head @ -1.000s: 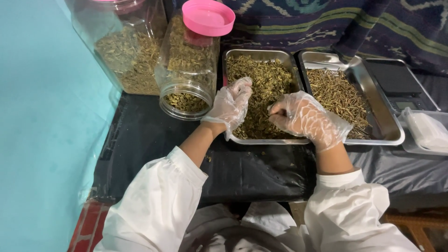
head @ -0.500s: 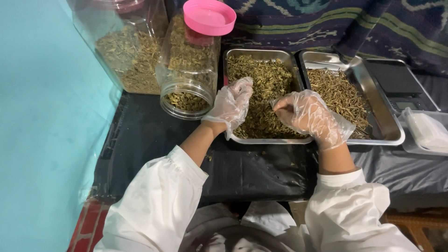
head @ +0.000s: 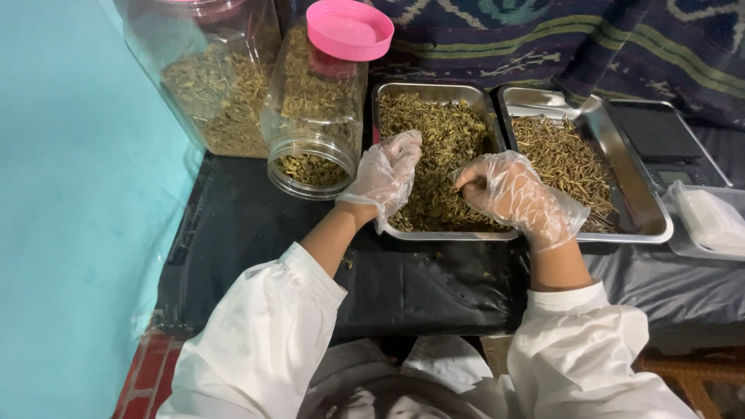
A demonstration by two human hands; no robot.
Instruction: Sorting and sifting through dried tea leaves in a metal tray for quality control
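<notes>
Both my hands wear clear plastic gloves over a steel tray (head: 434, 90) heaped with dried green herb (head: 444, 140). My left hand (head: 385, 177) rests on the herb at the tray's left side, fingers loosely curled and slightly apart. My right hand (head: 508, 194) hovers over the tray's right front part, its fingertips pinched together on a few bits of herb. White sleeves cover both arms.
A second steel tray (head: 648, 206) with dried brown stalks (head: 563, 159) stands to the right. An open plastic jar (head: 310, 116) of herb lies tipped left of the trays, a pink lid (head: 349, 29) above it, another jar (head: 206, 77) behind. A scale (head: 663, 136) and white container (head: 710, 221) sit far right.
My right hand has shifted slightly up and to the right over the herb, fingers still pinched. My left hand has barely moved.
</notes>
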